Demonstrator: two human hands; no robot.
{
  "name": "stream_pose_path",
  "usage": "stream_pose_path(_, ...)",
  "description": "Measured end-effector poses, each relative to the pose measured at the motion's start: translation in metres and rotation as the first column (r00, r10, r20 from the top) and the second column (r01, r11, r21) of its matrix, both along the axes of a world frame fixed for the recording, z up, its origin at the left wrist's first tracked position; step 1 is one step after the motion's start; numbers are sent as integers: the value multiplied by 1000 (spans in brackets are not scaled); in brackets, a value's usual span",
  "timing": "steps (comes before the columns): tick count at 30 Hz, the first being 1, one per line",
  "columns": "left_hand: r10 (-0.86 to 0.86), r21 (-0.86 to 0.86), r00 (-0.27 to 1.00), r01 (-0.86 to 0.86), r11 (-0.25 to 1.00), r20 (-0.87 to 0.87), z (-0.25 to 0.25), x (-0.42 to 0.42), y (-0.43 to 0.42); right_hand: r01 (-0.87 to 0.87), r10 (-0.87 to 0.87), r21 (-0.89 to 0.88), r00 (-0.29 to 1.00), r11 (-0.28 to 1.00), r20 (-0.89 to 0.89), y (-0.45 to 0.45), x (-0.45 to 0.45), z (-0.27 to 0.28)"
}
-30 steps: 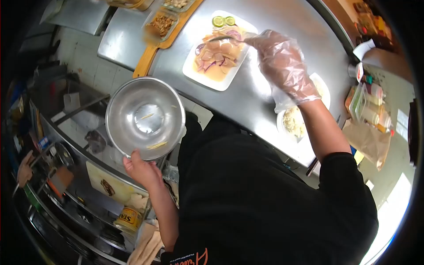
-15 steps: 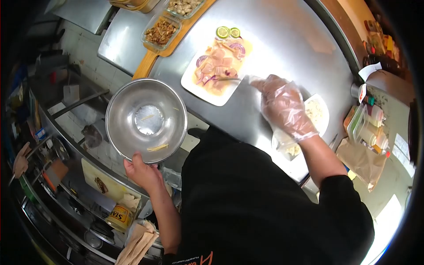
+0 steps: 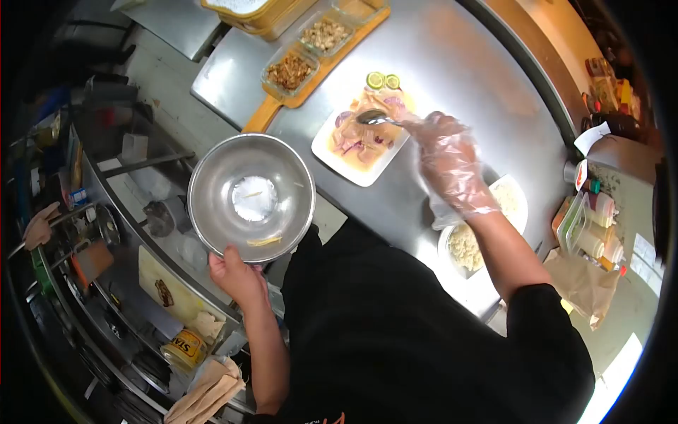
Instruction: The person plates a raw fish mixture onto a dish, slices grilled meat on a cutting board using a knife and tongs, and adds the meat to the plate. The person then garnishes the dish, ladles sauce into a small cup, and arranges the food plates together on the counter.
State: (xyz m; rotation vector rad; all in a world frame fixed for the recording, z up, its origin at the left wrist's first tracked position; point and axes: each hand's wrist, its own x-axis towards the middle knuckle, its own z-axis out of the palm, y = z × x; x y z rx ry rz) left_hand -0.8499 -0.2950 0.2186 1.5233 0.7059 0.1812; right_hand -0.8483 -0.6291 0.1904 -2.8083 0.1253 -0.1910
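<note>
My left hand [image 3: 239, 277] grips the near rim of a steel bowl [image 3: 219, 205], tilted toward me, with a few pale yellow strips inside. In a clear plastic glove, my right hand [image 3: 452, 166] is closed on the handle of a metal spoon [image 3: 372, 117]. The spoon's bowl is over the food on a white rectangular plate [image 3: 364, 177]. Pale slices, purple onion and liquid [image 3: 364, 141] cover that plate, with two lime slices [image 3: 382, 80] at its far end. Beneath my right forearm are white dishes of pale chopped food [image 3: 465, 247], partly hidden.
A wooden board [image 3: 263, 115] carries glass containers of brown bits [image 3: 289, 71] and pale chunks [image 3: 325, 34]. Squeeze bottles [image 3: 600, 212] and a brown paper bag [image 3: 583, 283] stand at the right. Shelves with a yellow can [image 3: 185, 348] and folded cloths [image 3: 208, 396] are at the lower left.
My right hand has moved the spoon from the plate's near side back up over the food. The view has shifted, and the steel bowl stays in my left hand.
</note>
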Motion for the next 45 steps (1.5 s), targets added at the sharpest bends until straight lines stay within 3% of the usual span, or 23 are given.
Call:
stream_pose_path(3, -27, 17, 1000, 27, 999, -2, 1, 5, 1, 19, -21, -69, 999, 997, -40, -11, 2, -15)
stream_pose_path(4, -32, 21, 999, 32, 999, 1, 3, 4, 3, 45, -46, 44, 999, 998, 18, -19, -2, -11)
stream_pose_path(12, -83, -44, 997, 83, 996, 12, -7, 15, 16, 412, -377, 181, 904, 893, -200, -17, -26, -1)
stream_pose_path(15, -87, -56, 995, 84, 995, -49, -16, 23, 17, 295, -276, 91, 944, 951, -179, -21, -39, -26)
stream_pose_path(17, -13, -11, 996, 12, 1000, -83, -22, 31, 26, 166, -167, 76, 986, 983, 3, -17, -35, -13)
stream_pose_path(19, -58, -78, 998, 55, 995, -37, -27, 38, 42, 316, -345, 497, 938, 808, -35, 27, -19, 31)
stream_pose_path(22, -154, 150, 987, 145, 978, 50, -29, 55, 59, -60, 63, 487, 998, 871, 10, 98, 16, 90)
stream_pose_path(23, -185, 246, 982, 170, 954, 36, -15, 59, 58, -168, 147, 357, 985, 919, 86, 125, 28, 91)
stream_pose_path(24, -225, 527, 971, 148, 837, 84, -22, 64, 71, -159, 143, 438, 987, 885, 69, 147, 37, 82)
stream_pose_path(25, -197, 444, 980, 159, 882, 39, -27, 69, 79, -153, 150, 514, 988, 844, 48, 165, 52, 74)
stream_pose_path(27, -108, 223, 982, 73, 972, 153, -33, 85, 94, -172, 193, 349, 981, 921, -25, 201, 83, 84)
stream_pose_path(28, -77, 240, 986, 39, 970, 151, -29, 93, 105, -119, 200, 426, 968, 897, -150, 213, 98, 80)
stream_pose_path(30, -60, 252, 984, 16, 968, 165, -20, 112, 131, -337, 343, 418, 937, 844, 65, 247, 134, 71)
stream_pose_path(31, -48, 377, 985, -20, 926, 168, -26, 129, 148, -450, 394, 356, 892, 819, 221, 267, 153, 73)
stream_pose_path(32, -49, 489, 986, -36, 872, 159, -38, 143, 172, -487, 464, 134, 869, 863, 170, 292, 179, 82)
stream_pose_path(33, -79, 584, 989, -10, 811, 127, -49, 151, 186, -649, 535, 26, 649, 761, 542, 298, 217, 47)
stream_pose_path(34, -110, 497, 985, 31, 867, 131, -49, 166, 205, -639, 580, -89, 619, 764, 530, 311, 235, 53)
stream_pose_path(36, -166, 212, 974, 132, 968, 153, -25, 208, 222, -554, 534, 60, 822, 830, 198, 333, 264, 48)
stream_pose_path(37, -167, 25, 968, 165, 986, 187, -11, 229, 226, -551, 533, 18, 813, 834, 234, 341, 275, 47)
stream_pose_path(41, -402, 201, 840, 350, 915, 365, -43, 294, 237, -516, 503, 187, 857, 836, 115, 329, 278, 69)
stream_pose_path(42, -452, 94, 815, 450, 888, 362, -36, 303, 227, -495, 482, 250, 868, 832, 117, 313, 269, 81)
stream_pose_path(44, -550, -53, 731, 619, 784, 405, -19, 313, 195, -271, 267, 183, 963, 945, 47, 293, 245, 113)
stream_pose_path(45, -617, -23, 661, 690, 724, 427, -21, 316, 175, -116, 112, 157, 993, 981, 39, 283, 234, 123)
